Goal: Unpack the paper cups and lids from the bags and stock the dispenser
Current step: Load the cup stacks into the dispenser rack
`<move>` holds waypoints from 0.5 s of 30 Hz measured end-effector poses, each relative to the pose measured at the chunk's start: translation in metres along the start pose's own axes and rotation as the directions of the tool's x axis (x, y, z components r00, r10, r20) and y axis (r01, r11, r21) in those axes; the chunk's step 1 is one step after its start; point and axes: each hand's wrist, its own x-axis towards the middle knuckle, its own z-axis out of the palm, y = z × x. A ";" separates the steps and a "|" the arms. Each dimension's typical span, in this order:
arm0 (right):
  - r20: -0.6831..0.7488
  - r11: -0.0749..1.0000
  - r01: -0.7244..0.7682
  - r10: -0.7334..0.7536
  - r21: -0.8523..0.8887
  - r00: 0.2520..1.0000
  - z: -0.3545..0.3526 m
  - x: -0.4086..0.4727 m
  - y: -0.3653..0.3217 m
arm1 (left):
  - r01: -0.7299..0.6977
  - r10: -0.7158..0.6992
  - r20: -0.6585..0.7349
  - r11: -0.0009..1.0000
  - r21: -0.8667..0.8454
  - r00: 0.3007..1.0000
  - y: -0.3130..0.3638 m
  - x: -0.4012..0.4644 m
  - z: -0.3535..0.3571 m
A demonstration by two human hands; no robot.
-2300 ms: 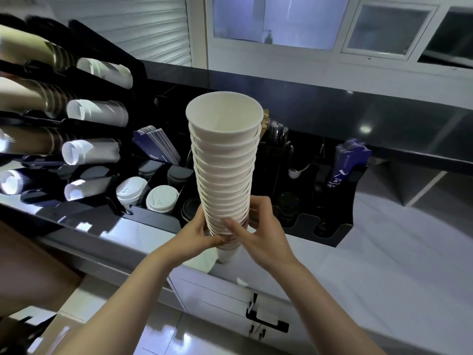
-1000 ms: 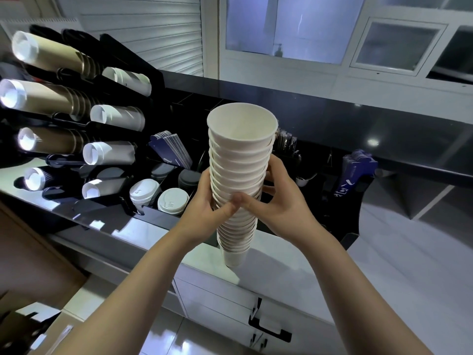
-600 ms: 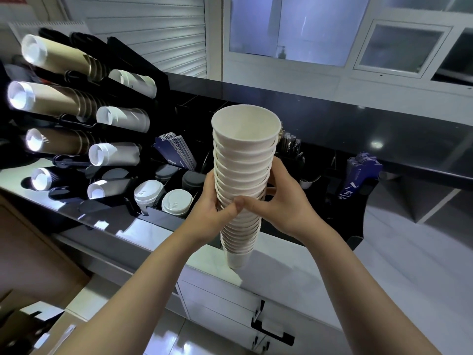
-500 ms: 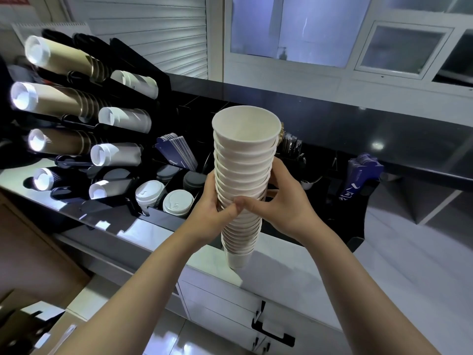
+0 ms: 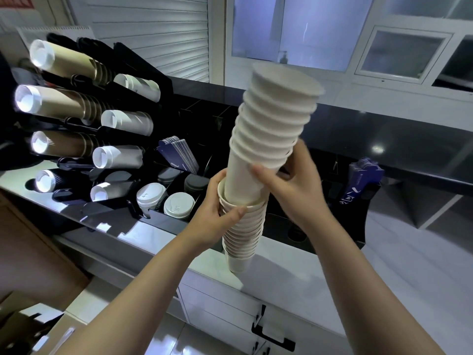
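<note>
Left hand: my left hand (image 5: 217, 213) grasps the lower stack of cups (image 5: 243, 231), fingers and thumb curled around its top rims.
Right hand: my right hand (image 5: 289, 190) grasps the upper stack of cups (image 5: 271, 131) at its lowest cup.
Upper stack: tilted to the right, its bottom sits inside the lower stack.
Dispenser: the cup dispenser (image 5: 84, 116) is at the left, well apart, on the black counter (image 5: 107, 224).
Lids: white lids (image 5: 166, 203) stand beside it.

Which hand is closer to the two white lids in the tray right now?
Left. The left hand grips the lower cup stack just right of the white lids; the right hand holds the upper stack farther right.
</note>
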 end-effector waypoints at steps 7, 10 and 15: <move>0.043 0.999 -0.026 0.028 -0.043 0.999 -0.012 0.024 -0.023 | 0.002 -0.002 0.037 1.000 0.004 0.999 0.001 0.001 -0.004; 0.031 0.999 -0.044 0.043 0.017 0.999 -0.010 0.027 -0.024 | 0.012 -0.012 0.055 1.000 -0.004 0.998 0.002 0.000 -0.006; 0.064 0.992 -0.072 0.066 0.102 0.996 -0.006 0.032 -0.029 | 0.000 0.002 0.061 1.000 -0.019 0.998 0.002 0.000 -0.010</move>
